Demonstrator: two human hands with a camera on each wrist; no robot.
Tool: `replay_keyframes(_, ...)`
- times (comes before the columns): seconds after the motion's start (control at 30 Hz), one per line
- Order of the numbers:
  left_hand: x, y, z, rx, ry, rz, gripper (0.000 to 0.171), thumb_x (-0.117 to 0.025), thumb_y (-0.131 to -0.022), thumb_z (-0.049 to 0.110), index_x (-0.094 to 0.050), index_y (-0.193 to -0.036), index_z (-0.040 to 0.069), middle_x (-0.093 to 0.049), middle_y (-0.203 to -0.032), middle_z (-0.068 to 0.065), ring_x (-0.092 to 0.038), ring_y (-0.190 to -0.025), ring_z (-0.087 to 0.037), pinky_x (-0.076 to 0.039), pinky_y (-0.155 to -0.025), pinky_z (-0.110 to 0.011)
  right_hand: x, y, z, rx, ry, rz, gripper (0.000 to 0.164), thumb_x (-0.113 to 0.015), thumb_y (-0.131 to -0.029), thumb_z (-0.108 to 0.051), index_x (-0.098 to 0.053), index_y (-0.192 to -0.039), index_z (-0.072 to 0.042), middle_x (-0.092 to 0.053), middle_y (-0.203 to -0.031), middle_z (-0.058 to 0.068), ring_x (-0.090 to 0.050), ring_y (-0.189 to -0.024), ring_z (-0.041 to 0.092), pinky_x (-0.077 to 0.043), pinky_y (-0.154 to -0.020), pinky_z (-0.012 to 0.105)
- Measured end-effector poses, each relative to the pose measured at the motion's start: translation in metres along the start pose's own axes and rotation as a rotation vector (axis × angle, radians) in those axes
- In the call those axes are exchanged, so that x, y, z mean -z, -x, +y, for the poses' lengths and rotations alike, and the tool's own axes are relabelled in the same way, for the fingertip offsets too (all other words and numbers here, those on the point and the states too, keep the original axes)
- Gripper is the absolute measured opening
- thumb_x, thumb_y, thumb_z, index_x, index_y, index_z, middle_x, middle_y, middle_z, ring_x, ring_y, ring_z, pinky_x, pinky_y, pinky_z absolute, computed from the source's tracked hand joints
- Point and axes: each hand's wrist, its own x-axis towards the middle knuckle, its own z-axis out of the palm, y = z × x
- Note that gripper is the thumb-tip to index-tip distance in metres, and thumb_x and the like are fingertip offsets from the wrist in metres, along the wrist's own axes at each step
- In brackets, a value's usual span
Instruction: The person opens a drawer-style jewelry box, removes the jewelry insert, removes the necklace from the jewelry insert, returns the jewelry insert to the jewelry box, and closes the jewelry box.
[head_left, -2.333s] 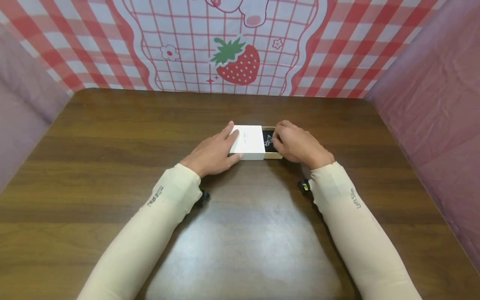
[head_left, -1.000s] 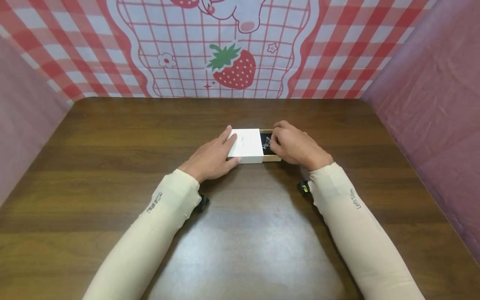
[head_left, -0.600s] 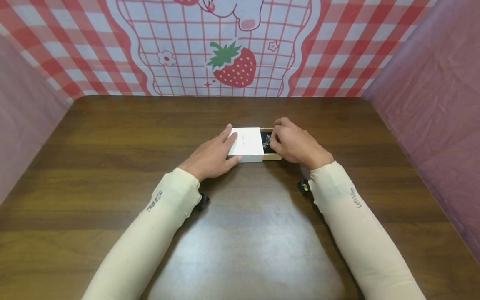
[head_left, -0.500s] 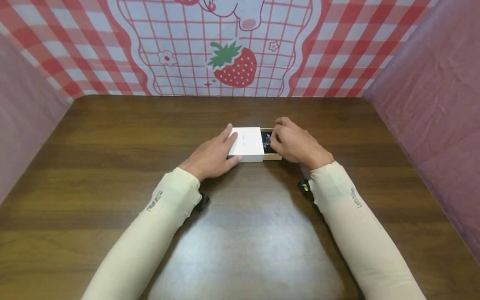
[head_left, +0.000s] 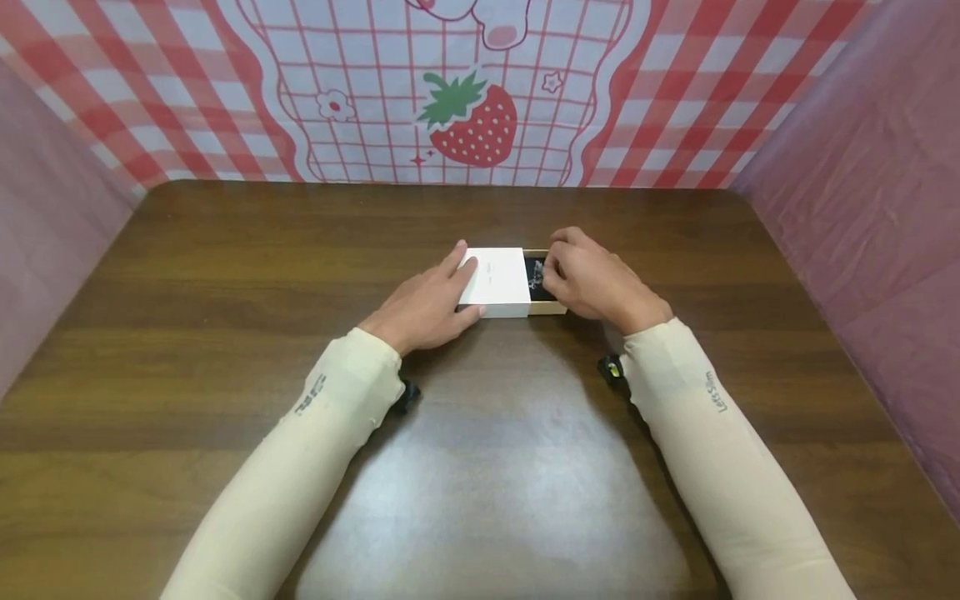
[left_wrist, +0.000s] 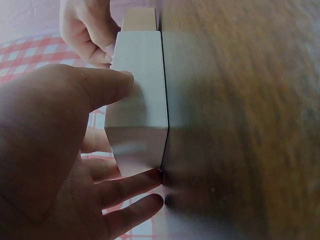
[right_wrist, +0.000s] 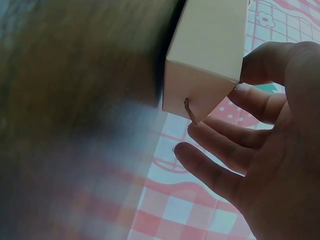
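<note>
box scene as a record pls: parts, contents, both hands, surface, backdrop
outer: white sleeve, faint print on top
inner: tan drawer, partly out to the right; loop on end face
contents: black insert, pale markings, detail unclear
left: left hand grips sleeve
right: right hand at drawer's outer end; exact hold unclear
surface: brown wood-grain table
backdrop: red-and-white checked cloth, strawberry print

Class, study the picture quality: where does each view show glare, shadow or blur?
Head view: pale glare on the near middle of the table, dark shadow along the inner edge of the right sleeve. Left wrist view: table blurred at right, left hand dim against the white box. Right wrist view: table blurred at left, drawer crisper.
</note>
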Motion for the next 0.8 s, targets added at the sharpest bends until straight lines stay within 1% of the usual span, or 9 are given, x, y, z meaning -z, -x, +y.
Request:
replay_keyframes(0.17, -0.0001, -0.0006, 0.0000, -0.002, 0.000, -0.004, 0.077, -0.050, -0.102, 0.048, -0.016, -0.162, 0.012, 0.003, -0.168, -0.008, -0.021, -0.150, -0.027, -0.024, -0.118, -0.044, 0.0012, 0.0010, 0.0000, 0.006, -0.003, 0.015, 0.020, -0.051, -0.098, -0.021, -0.066, -0.096, -0.008, -0.041, -0.149, 0.018, -0.048, -0.127, 0.030, -0.047, -0.094, 0.050)
replay_keyframes(0.33, -0.0004, -0.0003, -0.0004, -0.008, -0.004, 0.005, 0.077, -0.050, -0.103, 0.047, -0.017, -0.162, 0.011, 0.002, -0.168, -0.009, -0.021, -0.150, -0.027, -0.025, -0.118, -0.043, 0.0018, 0.0010, 0.0001, 0.012, -0.007, 0.028, 0.020, -0.052, -0.099, -0.020, -0.066, -0.100, -0.005, -0.042, -0.149, 0.018, -0.048, -0.127, 0.030, -0.047, -0.096, 0.050)
replay_keyframes(0.53, -0.0001, 0.0005, -0.0001, -0.007, 0.000, 0.005, 0.077, -0.050, -0.103, 0.048, -0.016, -0.162, 0.011, 0.001, -0.168, -0.009, -0.020, -0.150, -0.027, -0.024, -0.118, -0.043, 0.0018, 0.0004, -0.0007, 0.019, 0.004, 0.036, 0.021, -0.052, -0.098, -0.020, -0.067, -0.100, -0.005, -0.043, -0.147, 0.017, -0.050, -0.125, 0.029, -0.048, -0.095, 0.050)
replay_keyframes(0.8, -0.0002, 0.0004, 0.0001, -0.006, -0.002, 0.003, 0.077, -0.050, -0.103, 0.047, -0.016, -0.162, 0.011, 0.002, -0.168, -0.009, -0.020, -0.150, -0.027, -0.023, -0.119, -0.043, 0.0023, 0.0008, -0.0013, 0.001, -0.009, 0.030, 0.019, -0.054, -0.099, -0.019, -0.066, -0.101, -0.006, -0.042, -0.149, 0.016, -0.051, -0.122, 0.029, -0.048, -0.095, 0.050)
